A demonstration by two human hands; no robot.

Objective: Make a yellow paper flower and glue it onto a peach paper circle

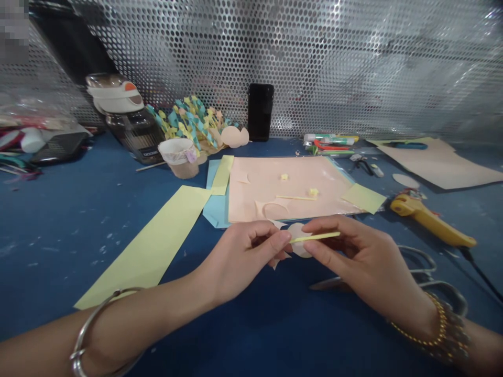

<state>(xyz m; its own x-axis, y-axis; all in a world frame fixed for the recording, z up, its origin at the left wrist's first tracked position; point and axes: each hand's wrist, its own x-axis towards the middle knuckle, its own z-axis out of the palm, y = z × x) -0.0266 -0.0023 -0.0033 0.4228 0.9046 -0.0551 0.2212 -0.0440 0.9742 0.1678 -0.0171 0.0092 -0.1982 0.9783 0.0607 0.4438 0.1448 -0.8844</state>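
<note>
My left hand [245, 256] pinches a pale pink cut-paper piece [297, 241] between its fingertips, with small pointed bits sticking out below. My right hand [363, 259] holds a thin yellow paper strip [315, 237] between thumb and forefinger, its tip at the pink piece. Just beyond my hands lies a peach paper sheet [275, 204] on light blue paper [214, 201], with small yellow scraps and a narrow yellow strip [295, 198] on it. A long pale yellow paper band [149, 246] lies to the left.
Metal scissors [422, 275] lie under my right hand, beside a yellow rotary cutter [430, 220]. Glue sticks and pens [330, 140], a tan sheet [440, 163], a black phone [260, 112], a paper cup [178, 157], a dark jar [135, 133] and a colourful paper construction [192, 125] stand before a perforated metal wall [314, 57].
</note>
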